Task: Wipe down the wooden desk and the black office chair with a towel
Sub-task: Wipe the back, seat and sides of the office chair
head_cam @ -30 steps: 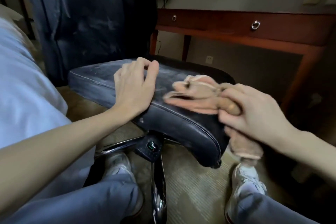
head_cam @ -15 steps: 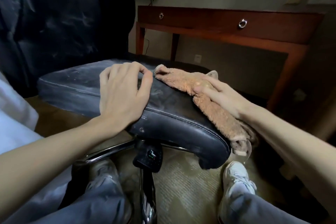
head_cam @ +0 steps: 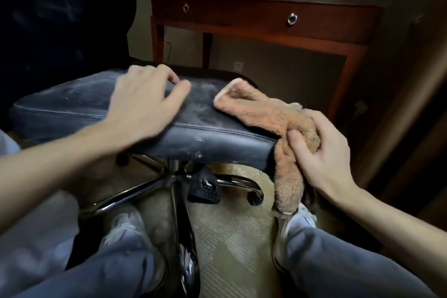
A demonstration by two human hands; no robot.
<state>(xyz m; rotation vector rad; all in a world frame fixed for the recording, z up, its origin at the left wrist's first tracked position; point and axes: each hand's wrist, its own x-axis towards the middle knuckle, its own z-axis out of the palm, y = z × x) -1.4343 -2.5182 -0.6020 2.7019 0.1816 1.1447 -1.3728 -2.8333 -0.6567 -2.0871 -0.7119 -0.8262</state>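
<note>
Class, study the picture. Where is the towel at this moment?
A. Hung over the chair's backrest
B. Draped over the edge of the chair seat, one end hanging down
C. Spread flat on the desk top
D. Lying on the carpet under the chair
B: the towel lies across the corner of the chair seat, held there by the right hand, and its lower end hangs toward the floor.

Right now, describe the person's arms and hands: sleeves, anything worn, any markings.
The left hand and right hand wear no gloves, rings, watch or wristband in view. The left forearm and right forearm are bare to the frame's edge; no sleeves or markings show.
</note>
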